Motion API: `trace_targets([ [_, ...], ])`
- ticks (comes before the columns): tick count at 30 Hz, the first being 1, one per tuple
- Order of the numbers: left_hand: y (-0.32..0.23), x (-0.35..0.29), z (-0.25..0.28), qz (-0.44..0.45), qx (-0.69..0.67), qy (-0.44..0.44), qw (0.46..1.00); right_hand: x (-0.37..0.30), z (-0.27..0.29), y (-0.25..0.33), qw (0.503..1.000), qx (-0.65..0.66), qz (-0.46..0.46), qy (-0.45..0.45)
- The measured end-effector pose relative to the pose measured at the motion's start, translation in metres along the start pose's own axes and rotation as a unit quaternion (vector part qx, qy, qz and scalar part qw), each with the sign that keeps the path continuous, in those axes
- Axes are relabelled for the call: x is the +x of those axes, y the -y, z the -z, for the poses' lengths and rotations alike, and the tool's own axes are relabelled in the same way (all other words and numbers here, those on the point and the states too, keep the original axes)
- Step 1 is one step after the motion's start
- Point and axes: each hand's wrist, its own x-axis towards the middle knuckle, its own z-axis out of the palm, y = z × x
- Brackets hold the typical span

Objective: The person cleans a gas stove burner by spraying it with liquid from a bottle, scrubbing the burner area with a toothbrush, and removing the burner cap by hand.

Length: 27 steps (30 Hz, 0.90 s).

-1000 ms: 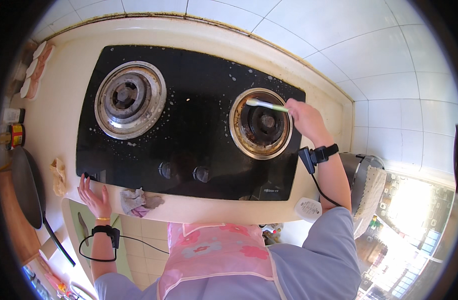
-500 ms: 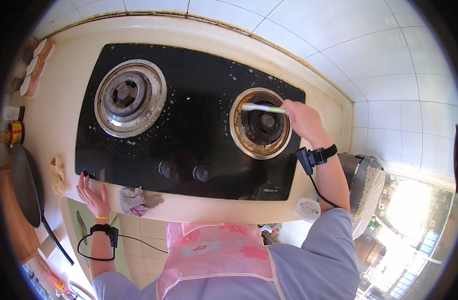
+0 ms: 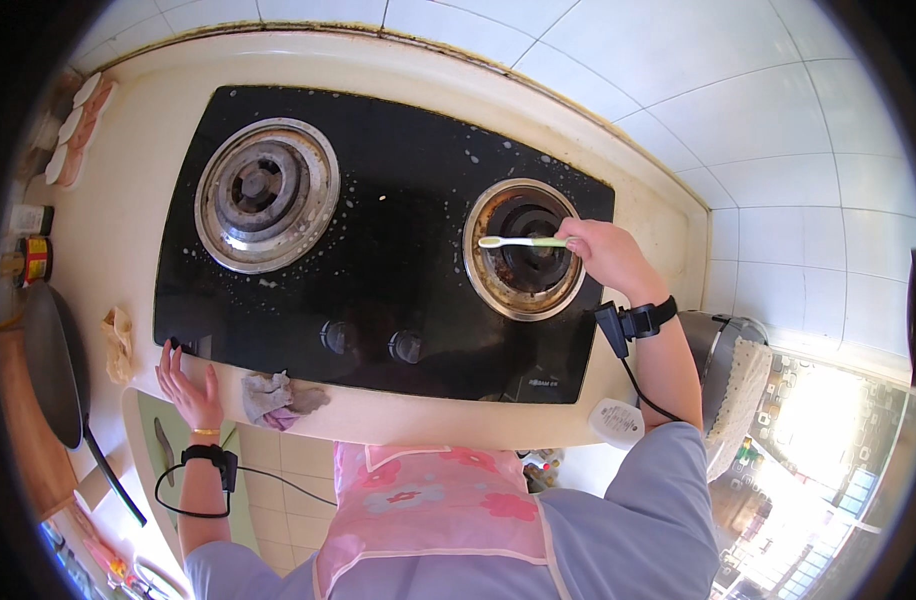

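Observation:
In my right hand [image 3: 606, 255] is a toothbrush [image 3: 523, 241] with a pale green and white handle, gripped near its end. Its head points left over the right burner [image 3: 486, 272], whose metal ring is stained brown. My left hand [image 3: 190, 390] lies with fingers spread at the front left corner of the black glass gas stove [image 3: 378, 270]. Beside that hand a grey and mauve rag [image 3: 270, 398] rests crumpled on the stove's front edge. The left burner [image 3: 210, 215] has a shinier ring. Pale droplets speckle the glass around both burners.
A black frying pan [image 3: 56, 365] and a crumpled tan cloth [image 3: 116, 345] lie at the left. Jars [image 3: 36, 260] and a pink and white rack [image 3: 83, 130] stand farther back. At the right are a white container [image 3: 616, 422] and a covered grey appliance [image 3: 703, 345]. Two knobs [image 3: 405, 346] sit near the stove's front.
My right hand has moved slightly nearer to me, carrying the toothbrush lower across the right burner, and the brush now lies more level. My left hand stays in place at the stove's corner.

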Motion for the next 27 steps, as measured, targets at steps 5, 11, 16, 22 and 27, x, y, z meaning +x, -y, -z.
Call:
trace_targets([
  [5, 0.0, 0.0, 0.001, 0.001, 0.002, -0.001, 1.0, 0.009, 0.005, -0.024, 0.986, -0.021, -0.144, -0.078],
  [11, -0.002, 0.001, 0.0, -0.003, -0.001, 0.0, 1.0, 0.008, -0.002, -0.031, 0.978, -0.025, -0.192, -0.071],
  [16, 0.003, -0.001, -0.001, -0.008, 0.003, 0.001, 1.0, 0.011, -0.015, -0.013, 0.997, 0.023, -0.024, -0.064],
  [22, 0.005, -0.002, -0.003, 0.0, 0.015, 0.013, 1.0, 0.009, 0.0, -0.064, 0.981, -0.022, -0.175, -0.082],
  [27, 0.003, -0.001, -0.002, -0.003, 0.016, 0.011, 1.0, -0.017, -0.002, -0.102, 0.982, 0.028, -0.168, -0.085],
])
